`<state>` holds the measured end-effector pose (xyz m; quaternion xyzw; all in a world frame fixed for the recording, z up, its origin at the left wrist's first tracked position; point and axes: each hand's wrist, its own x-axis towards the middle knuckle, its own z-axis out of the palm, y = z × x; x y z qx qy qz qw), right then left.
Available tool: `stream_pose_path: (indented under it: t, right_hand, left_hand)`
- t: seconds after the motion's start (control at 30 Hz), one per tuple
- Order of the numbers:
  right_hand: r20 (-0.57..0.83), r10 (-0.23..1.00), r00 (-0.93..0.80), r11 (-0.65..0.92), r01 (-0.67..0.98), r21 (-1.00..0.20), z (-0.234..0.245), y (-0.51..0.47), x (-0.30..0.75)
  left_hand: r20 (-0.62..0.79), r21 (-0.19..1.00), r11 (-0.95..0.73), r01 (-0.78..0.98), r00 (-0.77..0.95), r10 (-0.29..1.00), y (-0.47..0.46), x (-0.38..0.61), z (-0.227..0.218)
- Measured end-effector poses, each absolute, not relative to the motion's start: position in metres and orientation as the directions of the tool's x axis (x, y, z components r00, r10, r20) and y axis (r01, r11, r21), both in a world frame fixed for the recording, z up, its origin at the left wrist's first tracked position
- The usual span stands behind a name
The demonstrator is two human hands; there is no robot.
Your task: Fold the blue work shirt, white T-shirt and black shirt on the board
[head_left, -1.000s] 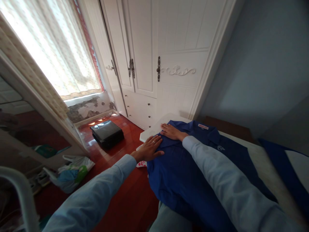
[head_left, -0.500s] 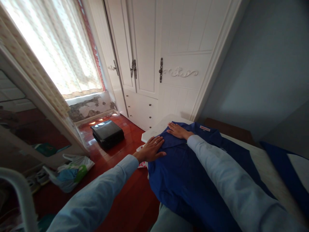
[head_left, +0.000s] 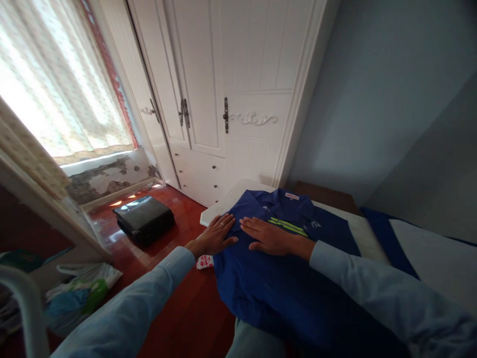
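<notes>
A blue work shirt with a yellow-green reflective stripe lies spread on the bed's corner, collar toward the wardrobe. My left hand rests flat on the shirt's left edge, fingers stretched out, a ring on one finger. My right hand lies flat on the shirt's chest just right of the left hand, fingers spread and pointing left. Both sleeves are pale blue.
A white wardrobe with dark handles stands behind the bed. A black case lies on the red wooden floor. Plastic bags sit at lower left below a curtained window. A blue and grey cover lies at the right.
My right hand has slid back from the collar area to the chest, beside the left hand. The reflective stripe now shows. The view has shifted right.
</notes>
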<state>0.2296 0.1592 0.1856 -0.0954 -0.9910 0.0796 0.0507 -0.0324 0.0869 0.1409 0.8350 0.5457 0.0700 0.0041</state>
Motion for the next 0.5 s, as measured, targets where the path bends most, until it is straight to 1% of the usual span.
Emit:
stream_pose_path:
  t: [0.07,0.13,0.2,0.27,0.37,0.43,0.5]
  right_hand:
    - [0.062,0.263,-0.963,0.955,0.251,-0.155,0.184,0.149,0.251]
    - [0.055,0.344,-0.937,0.931,0.333,-0.148,0.18,0.147,0.27]
    - [0.037,0.409,-0.912,0.904,0.4,-0.149,0.176,0.147,0.285]
    - [0.012,0.443,-0.897,0.886,0.436,-0.157,0.171,0.149,0.297]
    - [0.004,0.435,-0.901,0.885,0.426,-0.188,0.168,0.152,0.308]
    - [0.013,0.406,-0.914,0.895,0.394,-0.21,0.167,0.155,0.314]
    - [0.015,0.38,-0.925,0.902,0.367,-0.227,0.167,0.16,0.322]
  left_hand:
    - [0.074,0.064,-0.405,0.912,0.401,0.913,0.089,-0.033,0.147]
    - [0.048,0.019,-0.418,0.908,0.416,0.908,0.094,-0.029,0.16]
    - [0.071,-0.03,-0.459,0.888,0.46,0.885,0.103,-0.018,0.175]
    - [0.128,-0.039,-0.52,0.853,0.52,0.844,0.117,0.001,0.188]
    - [0.163,0.0,-0.57,0.822,0.563,0.81,0.142,0.033,0.194]
    - [0.136,0.03,-0.577,0.816,0.568,0.811,0.159,0.05,0.188]
    - [0.079,0.067,-0.563,0.824,0.558,0.826,0.173,0.062,0.178]
